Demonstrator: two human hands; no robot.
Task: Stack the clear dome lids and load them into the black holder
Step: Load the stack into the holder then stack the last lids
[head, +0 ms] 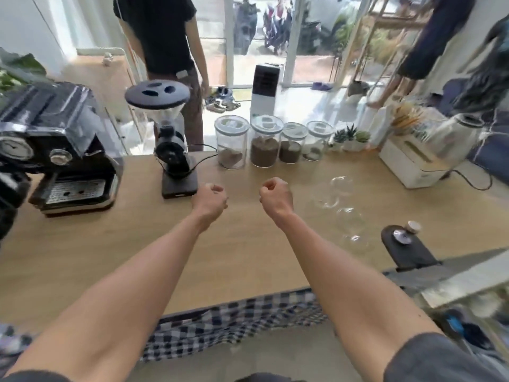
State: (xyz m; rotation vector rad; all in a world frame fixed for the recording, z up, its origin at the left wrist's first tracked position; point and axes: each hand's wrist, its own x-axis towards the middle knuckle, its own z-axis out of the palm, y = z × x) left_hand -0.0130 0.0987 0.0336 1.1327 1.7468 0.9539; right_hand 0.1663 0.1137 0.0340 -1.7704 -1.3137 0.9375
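Both arms reach forward over the wooden tabletop (110, 244). The left hand (210, 198) is curled into a loose fist and holds nothing; the right hand (275, 195) is likewise closed in an empty fist, just beside the left with a bare gap of tabletop between them.

The clear dome lids (341, 205) lie loose on the tabletop to the right of the right hand, apart from it. They are faint and blurred: about four show, one farther out at (341, 184), the others trailing nearer and to the right toward (355, 239). Whether any of them touch I cannot tell. Farther right of the right hand, past the nearest lids, a black holder (407, 249) sits at the tabletop's near edge with a small metal knob (414, 226) on it.

Beyond the left hand stands a grinder (172, 139), and to its left an espresso machine (55, 144). Beyond the right hand a row of four jars (264, 142) stands along the far edge, some with brown grounds inside.
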